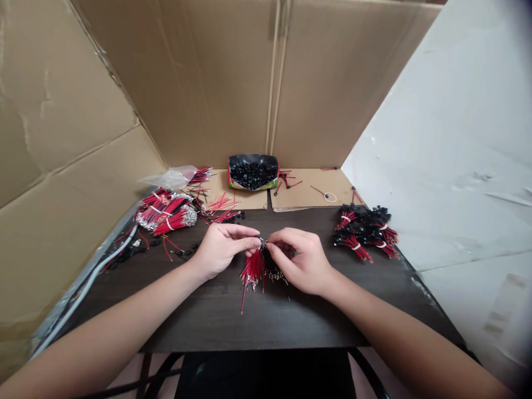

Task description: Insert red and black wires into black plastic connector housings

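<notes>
In the middle of the dark table my left hand (222, 246) pinches thumb and forefinger together at a small silvery wire end. My right hand (301, 257) is closed in a pinch just beside it, fingertips almost touching the left ones; what it grips is too small to make out. Below the fingertips spreads a loose bunch of red wires (252, 270) with metal tips. Dark wires with metal tips (276, 275) show beside it, partly hidden by my right hand.
At the back stands an open box (253, 176) of small black parts. Tied red wire bundles (166, 213) lie at left, near a plastic bag (172, 177) and loose wires (220, 204). Bundles with black connectors (366, 230) sit at right. Cardboard walls (208, 77) enclose the table (187, 321).
</notes>
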Motion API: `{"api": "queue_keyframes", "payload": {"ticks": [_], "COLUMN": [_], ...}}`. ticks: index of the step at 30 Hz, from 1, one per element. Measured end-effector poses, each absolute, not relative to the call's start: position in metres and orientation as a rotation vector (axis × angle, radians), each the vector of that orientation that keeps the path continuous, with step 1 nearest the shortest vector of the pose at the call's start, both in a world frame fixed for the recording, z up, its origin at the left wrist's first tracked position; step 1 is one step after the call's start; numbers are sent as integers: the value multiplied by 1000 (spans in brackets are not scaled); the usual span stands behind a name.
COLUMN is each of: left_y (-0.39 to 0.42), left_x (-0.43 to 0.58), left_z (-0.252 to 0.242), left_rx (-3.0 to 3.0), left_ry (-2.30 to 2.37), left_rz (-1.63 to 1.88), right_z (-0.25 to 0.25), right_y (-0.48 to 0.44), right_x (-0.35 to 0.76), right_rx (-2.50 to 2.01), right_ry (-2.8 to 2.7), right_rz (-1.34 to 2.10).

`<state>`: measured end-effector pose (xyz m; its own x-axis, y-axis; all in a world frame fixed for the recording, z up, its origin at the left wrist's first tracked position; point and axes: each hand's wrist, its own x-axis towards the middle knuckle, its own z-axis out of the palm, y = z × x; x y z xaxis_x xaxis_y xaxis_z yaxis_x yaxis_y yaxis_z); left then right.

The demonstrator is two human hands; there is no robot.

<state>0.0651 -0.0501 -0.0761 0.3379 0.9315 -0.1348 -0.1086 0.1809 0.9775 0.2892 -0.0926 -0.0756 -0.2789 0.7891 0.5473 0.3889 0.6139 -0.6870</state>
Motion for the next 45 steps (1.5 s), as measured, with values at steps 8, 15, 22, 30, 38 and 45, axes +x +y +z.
{"api": "queue_keyframes", "payload": {"ticks": [8, 15, 22, 30, 38, 45], "left_y": [-50, -51, -54, -54, -54, -57], "left_x": [67, 66, 65, 63, 65, 67], "left_z": [-76, -75, -75, -78, -79, -77], "left_rx": [1127, 1142, 1161, 1196, 1252, 1258], "left_ry": [938, 951, 925, 833, 867, 874], "left_rz": [920, 903, 870, 849, 852, 877], "right_z": [-75, -74, -74, -76, -74, -76], "right_y": [-94, -94, -94, -92, -94, -95], "right_x": [290, 290, 290, 290, 290, 288], "right_rx": [-934, -954, -955, -985, -979, -996], "right_ry": [-1896, -1908, -1910, -1900, -1911, -1883], "right_rz": [533, 539, 520, 516, 508, 531]}}
